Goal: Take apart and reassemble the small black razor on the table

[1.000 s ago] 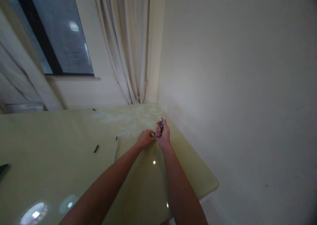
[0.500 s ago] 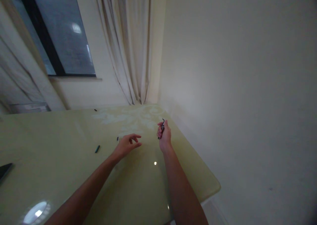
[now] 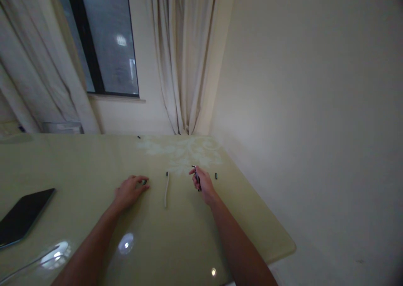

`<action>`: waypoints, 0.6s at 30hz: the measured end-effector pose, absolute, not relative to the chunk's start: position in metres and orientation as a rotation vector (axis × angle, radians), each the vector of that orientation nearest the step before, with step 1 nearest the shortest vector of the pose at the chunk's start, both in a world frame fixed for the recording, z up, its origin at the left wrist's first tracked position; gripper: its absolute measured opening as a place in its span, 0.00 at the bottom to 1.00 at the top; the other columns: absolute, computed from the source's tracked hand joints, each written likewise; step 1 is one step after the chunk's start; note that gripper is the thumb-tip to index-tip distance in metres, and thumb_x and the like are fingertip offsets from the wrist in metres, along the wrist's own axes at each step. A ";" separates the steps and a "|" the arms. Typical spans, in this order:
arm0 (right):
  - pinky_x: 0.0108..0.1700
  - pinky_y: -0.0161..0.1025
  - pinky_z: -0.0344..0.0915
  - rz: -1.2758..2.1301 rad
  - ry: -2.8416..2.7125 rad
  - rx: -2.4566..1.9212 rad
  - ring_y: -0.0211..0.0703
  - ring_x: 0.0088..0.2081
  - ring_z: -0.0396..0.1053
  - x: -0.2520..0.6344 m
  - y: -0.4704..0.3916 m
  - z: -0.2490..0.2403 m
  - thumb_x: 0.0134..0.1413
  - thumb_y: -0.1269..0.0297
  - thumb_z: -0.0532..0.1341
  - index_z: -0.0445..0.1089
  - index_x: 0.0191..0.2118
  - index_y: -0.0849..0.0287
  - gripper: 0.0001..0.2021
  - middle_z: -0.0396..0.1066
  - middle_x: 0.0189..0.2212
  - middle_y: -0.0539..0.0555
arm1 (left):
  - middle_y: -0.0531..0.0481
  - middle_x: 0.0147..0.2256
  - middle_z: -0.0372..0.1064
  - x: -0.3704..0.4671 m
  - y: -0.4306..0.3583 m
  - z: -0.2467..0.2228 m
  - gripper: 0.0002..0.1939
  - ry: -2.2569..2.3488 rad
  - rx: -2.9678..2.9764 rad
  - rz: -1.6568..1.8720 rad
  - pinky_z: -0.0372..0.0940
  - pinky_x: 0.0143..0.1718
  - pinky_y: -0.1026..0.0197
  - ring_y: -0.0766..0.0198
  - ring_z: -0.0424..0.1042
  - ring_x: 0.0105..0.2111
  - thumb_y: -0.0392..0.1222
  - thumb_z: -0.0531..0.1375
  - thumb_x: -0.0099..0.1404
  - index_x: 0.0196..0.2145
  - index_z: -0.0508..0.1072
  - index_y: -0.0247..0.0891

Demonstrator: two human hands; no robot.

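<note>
My left hand (image 3: 129, 192) is over the table with thumb and fingers closed around a small dark stick (image 3: 144, 182). It looks like a short dark bar, mostly covered by the fingertips. My right hand (image 3: 203, 184) grips a slim dark tool (image 3: 197, 179) with a thin bent tip pointing away from me; its exact kind is unclear. Between the hands lies a white toothbrush-like stick (image 3: 166, 193) with a dark head at its far end. Just right of my right hand is a small dark piece (image 3: 216, 176), apart from it.
A dark flat tablet-like device (image 3: 23, 216) lies on the glossy yellowish table (image 3: 176, 244) at left, with a thin cable (image 3: 28, 264) nearer me. Another tiny dark piece (image 3: 139, 137) is by the back edge. A wall (image 3: 302, 122) borders the right side; curtains (image 3: 185, 59) hang behind.
My view has turned left. The left hand has moved left from over the white stick to the small dark stick and closed on it. The right hand still holds the bent-tipped tool.
</note>
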State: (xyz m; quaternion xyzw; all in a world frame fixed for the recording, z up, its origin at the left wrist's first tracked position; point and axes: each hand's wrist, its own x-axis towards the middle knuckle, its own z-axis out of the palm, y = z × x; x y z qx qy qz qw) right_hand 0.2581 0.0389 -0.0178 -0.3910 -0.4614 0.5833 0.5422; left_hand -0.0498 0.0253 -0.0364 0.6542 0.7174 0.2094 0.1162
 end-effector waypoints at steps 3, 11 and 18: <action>0.18 0.31 0.42 1.412 -1.165 -0.945 0.29 0.15 0.50 0.254 0.037 -0.020 0.53 0.37 0.63 0.74 0.35 0.61 0.27 0.60 0.17 0.43 | 0.43 0.48 0.78 -0.050 0.023 -0.038 0.18 2.080 1.888 0.683 0.66 0.45 0.52 0.49 0.75 0.48 0.54 0.58 0.64 0.45 0.81 0.45; 0.19 0.31 0.47 1.434 -1.296 -0.930 0.30 0.16 0.54 0.248 0.040 -0.025 0.56 0.39 0.60 0.78 0.37 0.63 0.27 0.65 0.18 0.46 | 0.41 0.40 0.78 -0.051 0.021 -0.043 0.18 1.907 2.007 0.755 0.69 0.44 0.55 0.52 0.77 0.40 0.50 0.54 0.63 0.41 0.79 0.39; 0.21 0.31 0.47 1.416 -1.355 -0.930 0.31 0.18 0.55 0.249 0.036 -0.022 0.58 0.42 0.59 0.78 0.37 0.63 0.26 0.66 0.19 0.46 | 0.37 0.43 0.77 -0.035 0.015 -0.045 0.22 1.957 2.132 0.767 0.69 0.47 0.51 0.50 0.77 0.42 0.47 0.47 0.68 0.43 0.78 0.36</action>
